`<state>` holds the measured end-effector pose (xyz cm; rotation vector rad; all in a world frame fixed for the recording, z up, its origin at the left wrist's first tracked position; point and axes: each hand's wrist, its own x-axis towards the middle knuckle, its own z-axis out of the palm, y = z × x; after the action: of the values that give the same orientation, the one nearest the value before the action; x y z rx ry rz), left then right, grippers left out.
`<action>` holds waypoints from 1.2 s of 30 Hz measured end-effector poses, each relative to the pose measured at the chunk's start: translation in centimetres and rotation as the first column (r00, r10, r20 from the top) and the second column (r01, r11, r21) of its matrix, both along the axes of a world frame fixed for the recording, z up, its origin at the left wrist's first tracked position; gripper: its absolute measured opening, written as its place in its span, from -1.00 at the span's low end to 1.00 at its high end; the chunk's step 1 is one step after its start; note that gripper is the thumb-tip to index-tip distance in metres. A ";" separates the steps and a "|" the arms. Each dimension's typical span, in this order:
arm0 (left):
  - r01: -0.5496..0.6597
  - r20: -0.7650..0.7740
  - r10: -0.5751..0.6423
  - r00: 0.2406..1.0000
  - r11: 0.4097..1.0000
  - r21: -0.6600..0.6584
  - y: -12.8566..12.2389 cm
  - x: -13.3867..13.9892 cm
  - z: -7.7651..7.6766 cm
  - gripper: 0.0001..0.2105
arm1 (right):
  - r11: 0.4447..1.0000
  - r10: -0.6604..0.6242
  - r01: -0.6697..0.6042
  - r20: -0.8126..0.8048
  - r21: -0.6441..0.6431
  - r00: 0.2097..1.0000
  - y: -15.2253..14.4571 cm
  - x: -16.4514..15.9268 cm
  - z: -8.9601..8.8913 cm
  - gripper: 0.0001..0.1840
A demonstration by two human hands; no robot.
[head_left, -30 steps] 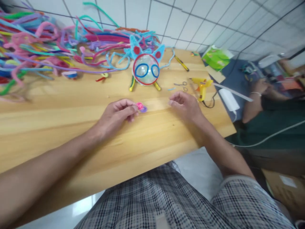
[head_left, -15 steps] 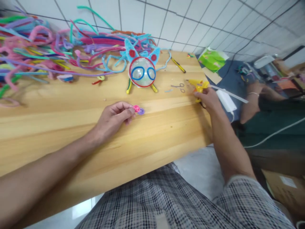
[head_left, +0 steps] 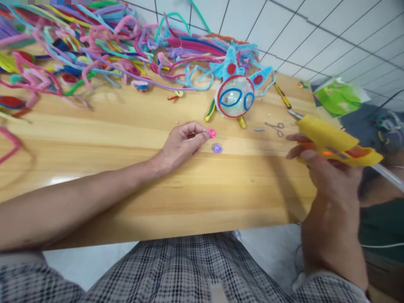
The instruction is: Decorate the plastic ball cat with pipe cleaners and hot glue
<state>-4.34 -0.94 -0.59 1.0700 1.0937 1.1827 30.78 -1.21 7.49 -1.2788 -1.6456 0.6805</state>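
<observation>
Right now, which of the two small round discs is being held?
The bright pink, shiny round disc: the left hand pinches it, while the purple, shiny round disc lies apart on the wooden table.

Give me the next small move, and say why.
Probably bring the yellow glue gun across to the pink button: the right hand holds the gun with its nozzle well apart from the button, which the left hand pinches between thumb and fingers.
</observation>
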 end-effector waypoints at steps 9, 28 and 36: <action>0.014 -0.042 -0.013 0.999 1.000 0.004 -0.2 0.0 0.4 -0.75 | 0.945 0.325 -0.304 0.236 -0.123 0.916 -0.1 -6.1 -1.8 -0.85; 0.092 -0.078 -0.086 0.993 0.993 0.069 -0.5 0.1 1.1 -0.70 | 0.909 0.417 -0.393 0.341 -0.142 0.842 -0.5 -6.2 -3.0 -0.72; 0.103 -0.108 -0.097 0.989 0.993 0.049 -0.5 0.0 1.2 -0.69 | 0.903 0.429 -0.408 0.346 -0.134 0.835 -0.4 -6.2 -3.0 -0.72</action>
<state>-4.36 -1.44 0.62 1.2271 1.0809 1.0918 24.56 -1.58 4.50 -1.1367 -2.2748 0.7820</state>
